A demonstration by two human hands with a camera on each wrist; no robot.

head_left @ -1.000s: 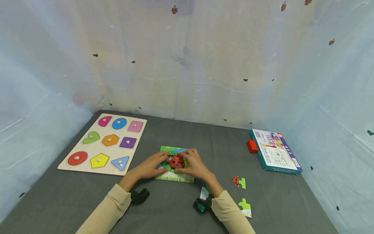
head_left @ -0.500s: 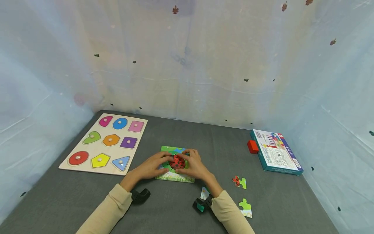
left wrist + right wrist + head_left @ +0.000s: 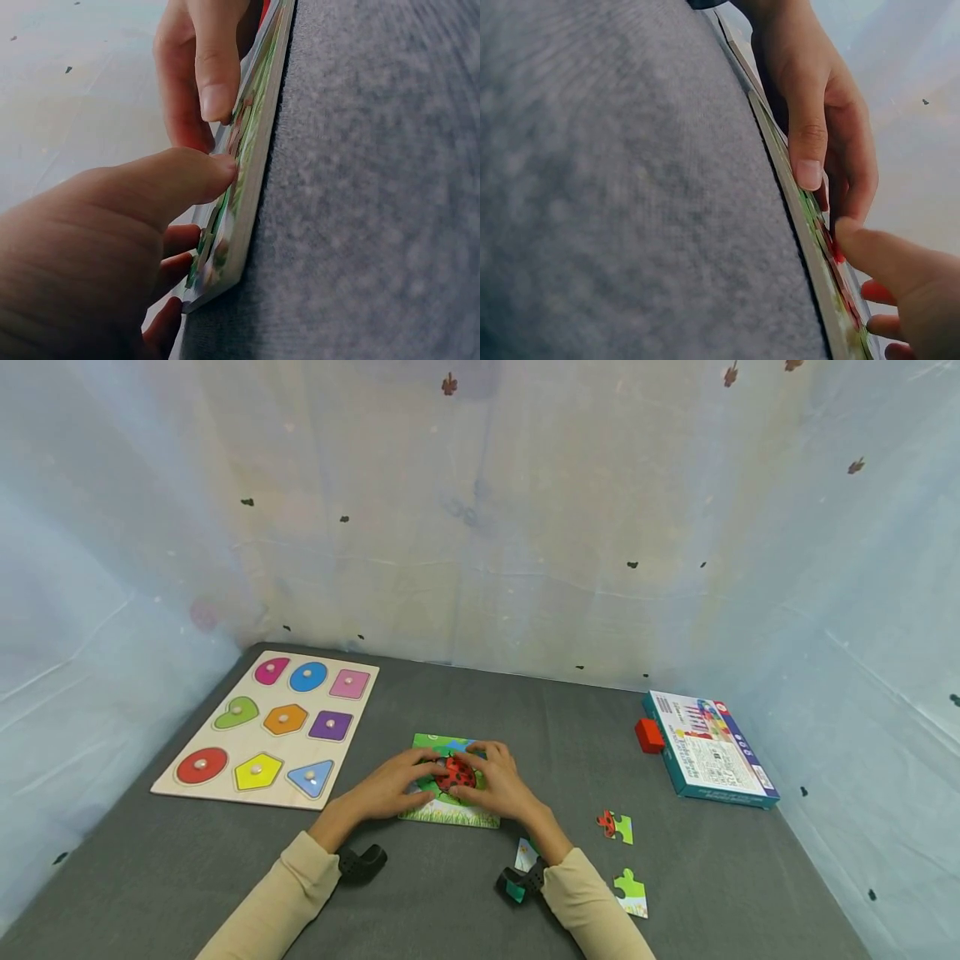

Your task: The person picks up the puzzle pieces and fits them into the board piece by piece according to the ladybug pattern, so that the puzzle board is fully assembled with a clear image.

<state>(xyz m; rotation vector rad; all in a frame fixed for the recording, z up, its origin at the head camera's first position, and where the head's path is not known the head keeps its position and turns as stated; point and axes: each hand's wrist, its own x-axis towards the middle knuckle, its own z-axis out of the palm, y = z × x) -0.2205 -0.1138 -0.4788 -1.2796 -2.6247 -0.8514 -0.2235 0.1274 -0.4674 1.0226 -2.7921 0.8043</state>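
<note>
A ladybug jigsaw tray lies flat in front of me, with red spotted pieces at its middle. Both hands are over it, fingers and thumbs spread. My left hand touches the puzzle from the left, its thumb on the pieces. From the other side my right hand rests on it, its thumb against the pieces. Only the tray's edge shows well in the left wrist view. Parts of the picture are hidden under the fingers, and no piece is visibly lifted clear of the tray.
Loose jigsaw pieces lie to the right: a red-and-green one, a green one and one partly behind my right wrist. A wooden shape board stands left. Far right are a red block and a box.
The fingers of my left hand have crept slightly rightward over the ladybug. My right hand stays almost where it was, and the loose pieces have not moved.
</note>
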